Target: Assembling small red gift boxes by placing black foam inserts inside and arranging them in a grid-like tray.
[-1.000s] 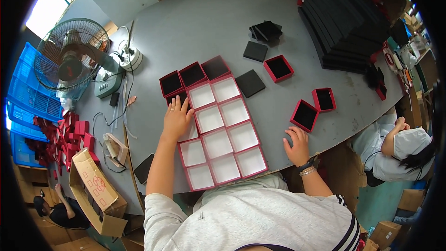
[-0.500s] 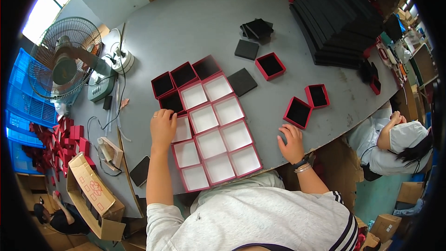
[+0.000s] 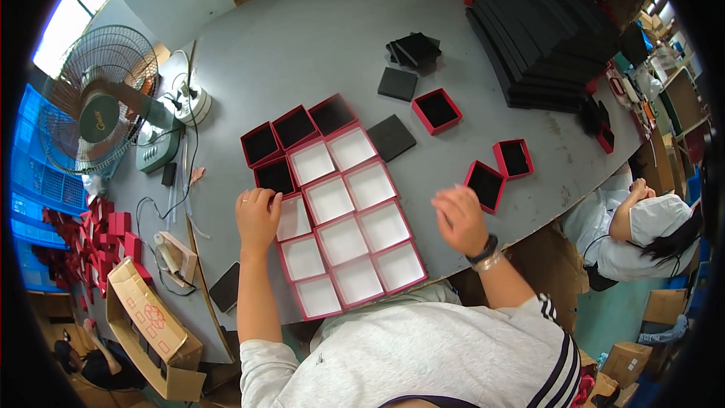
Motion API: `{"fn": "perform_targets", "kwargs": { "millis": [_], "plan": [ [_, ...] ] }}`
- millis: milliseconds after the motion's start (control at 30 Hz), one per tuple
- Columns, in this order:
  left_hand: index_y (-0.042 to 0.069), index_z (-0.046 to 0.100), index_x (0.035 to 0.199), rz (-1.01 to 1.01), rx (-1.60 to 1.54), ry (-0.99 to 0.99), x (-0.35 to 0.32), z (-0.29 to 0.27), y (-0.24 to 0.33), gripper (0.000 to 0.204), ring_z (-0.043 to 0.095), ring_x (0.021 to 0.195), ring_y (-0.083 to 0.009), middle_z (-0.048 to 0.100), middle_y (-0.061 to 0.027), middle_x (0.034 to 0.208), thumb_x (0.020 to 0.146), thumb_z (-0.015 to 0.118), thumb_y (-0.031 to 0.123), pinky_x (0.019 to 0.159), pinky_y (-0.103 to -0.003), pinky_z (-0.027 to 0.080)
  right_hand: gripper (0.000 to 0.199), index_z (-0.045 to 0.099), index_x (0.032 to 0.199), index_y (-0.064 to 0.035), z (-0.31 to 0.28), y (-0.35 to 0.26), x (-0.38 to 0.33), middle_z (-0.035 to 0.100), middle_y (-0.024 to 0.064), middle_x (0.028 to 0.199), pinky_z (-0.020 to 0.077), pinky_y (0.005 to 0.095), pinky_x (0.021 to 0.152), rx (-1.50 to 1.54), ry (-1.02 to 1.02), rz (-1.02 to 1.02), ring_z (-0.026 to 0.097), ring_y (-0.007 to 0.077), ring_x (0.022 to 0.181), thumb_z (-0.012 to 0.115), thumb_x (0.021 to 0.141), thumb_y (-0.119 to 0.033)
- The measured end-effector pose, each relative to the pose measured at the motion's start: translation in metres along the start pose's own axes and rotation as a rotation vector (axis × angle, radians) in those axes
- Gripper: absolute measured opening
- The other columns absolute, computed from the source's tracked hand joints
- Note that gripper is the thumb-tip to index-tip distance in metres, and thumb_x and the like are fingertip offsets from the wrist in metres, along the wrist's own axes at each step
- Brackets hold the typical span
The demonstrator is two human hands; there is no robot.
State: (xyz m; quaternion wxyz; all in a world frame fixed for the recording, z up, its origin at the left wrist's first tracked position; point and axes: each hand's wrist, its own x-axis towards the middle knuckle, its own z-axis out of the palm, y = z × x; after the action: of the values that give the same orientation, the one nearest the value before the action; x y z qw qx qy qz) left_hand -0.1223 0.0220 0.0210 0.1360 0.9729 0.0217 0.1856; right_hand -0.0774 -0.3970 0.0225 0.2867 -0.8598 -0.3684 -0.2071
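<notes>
Several square red boxes with white insides [image 3: 359,228] stand side by side in a block before me. Along the block's far and left edges are red boxes with black inserts [image 3: 294,127]. My left hand [image 3: 257,219] lies against the block's left edge, beside a white-lined box [image 3: 294,217] and just below a black-lined one [image 3: 274,177]. Its fingers are bent loosely and their tips are partly hidden. Above the table, right of the block, my right hand [image 3: 461,219] has loosely bent fingers, with nothing visible in it. Just behind it is a red box with a black insert [image 3: 485,186].
Black square pads [image 3: 397,84] lie beyond the block, near two more black-lined boxes [image 3: 436,110] [image 3: 513,158]. A tall stack of black sheets [image 3: 544,30] stands far right. A fan [image 3: 98,117], power strip [image 3: 192,104] and cables are at left. Another person [image 3: 634,227] sits at right.
My right hand has lifted off the table and moved left, away from the black-lined box. My left hand stays at the block's left edge. The view has shifted slightly.
</notes>
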Motion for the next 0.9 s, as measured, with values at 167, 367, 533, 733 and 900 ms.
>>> {"fn": "perform_targets", "kwargs": {
  "millis": [167,367,533,733,900],
  "plan": [
    [0.002,0.067,0.094,-0.117,-0.182,0.256,-0.046,0.0,-0.012,0.01,0.062,0.093,-0.0334,0.068,-0.0131,0.096,0.091,0.066,0.012,0.093,-0.046,0.047,0.054,0.056,0.129,-0.0068,0.041,0.089,0.166,0.055,0.0177,0.131,0.0424,0.0457,0.104,-0.058,0.232,0.157,0.052,0.0375,0.122,0.078,0.081,-0.021],
    [-0.001,0.067,0.094,-0.303,-0.385,0.261,-0.141,-0.027,-0.013,0.015,0.062,0.092,-0.0321,0.066,-0.0147,0.094,0.085,0.066,0.011,0.083,-0.04,0.049,0.124,0.017,0.159,-0.0288,0.091,0.224,0.304,0.01,0.0233,0.165,0.0196,0.0677,0.115,-0.446,-0.462,0.652,0.008,0.0506,0.15,0.083,0.061,-0.067],
    [-0.002,0.067,0.094,-0.473,-0.52,0.296,-0.178,-0.04,-0.007,0.022,0.062,0.092,-0.03,0.066,-0.0143,0.094,0.085,0.066,0.019,0.085,-0.038,0.048,0.123,0.024,0.158,-0.0329,0.131,0.263,0.321,0.019,0.0224,0.161,0.0339,0.0619,0.112,-0.395,-0.831,0.669,0.024,0.0549,0.143,0.085,0.056,-0.064],
    [-0.002,0.067,0.094,-0.482,-0.537,0.382,-0.161,-0.031,0.002,0.023,0.062,0.09,-0.0304,0.066,-0.0147,0.094,0.085,0.066,0.019,0.083,-0.038,0.049,0.083,0.045,0.146,-0.0329,0.119,0.261,0.295,0.04,0.0183,0.148,0.0466,0.0486,0.106,-0.311,-0.494,0.643,0.048,0.0472,0.127,0.077,0.07,-0.033],
    [-0.003,0.065,0.094,-0.34,-0.472,0.395,-0.158,-0.05,0.011,0.016,0.061,0.09,-0.0261,0.065,-0.0135,0.095,0.089,0.064,0.011,0.081,-0.035,0.048,0.067,0.055,0.134,-0.0243,0.047,0.181,0.27,0.045,0.0224,0.139,0.046,0.0466,0.104,0.042,-0.028,0.341,0.051,0.0449,0.123,0.073,0.07,-0.018]
  ]
}}
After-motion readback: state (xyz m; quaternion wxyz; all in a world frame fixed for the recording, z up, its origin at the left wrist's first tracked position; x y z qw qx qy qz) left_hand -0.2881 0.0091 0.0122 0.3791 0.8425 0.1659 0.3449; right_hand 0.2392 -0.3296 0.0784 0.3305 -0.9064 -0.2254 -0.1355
